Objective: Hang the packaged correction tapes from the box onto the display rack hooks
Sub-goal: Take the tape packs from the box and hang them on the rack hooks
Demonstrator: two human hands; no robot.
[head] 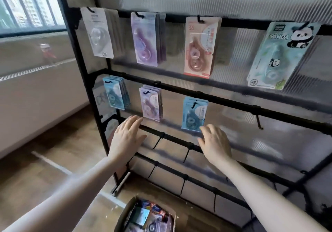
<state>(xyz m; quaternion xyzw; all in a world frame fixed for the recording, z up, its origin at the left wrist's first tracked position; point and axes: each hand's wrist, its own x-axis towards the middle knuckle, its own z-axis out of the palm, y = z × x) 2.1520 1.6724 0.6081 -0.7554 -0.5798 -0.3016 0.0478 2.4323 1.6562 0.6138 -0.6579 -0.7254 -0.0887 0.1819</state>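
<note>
Both hands are empty with fingers spread: the left hand (126,136) just below the purple pack (150,103), the right hand (214,142) just under the blue pack (194,113) on the display rack (224,102). The box (149,217) of correction tapes sits on the floor below the rack. The person would do best to reach down, take one pack by its card top, and line its hole up with a bare hook (259,122).

Seven hung stacks (195,46), one box (125,217)
</note>
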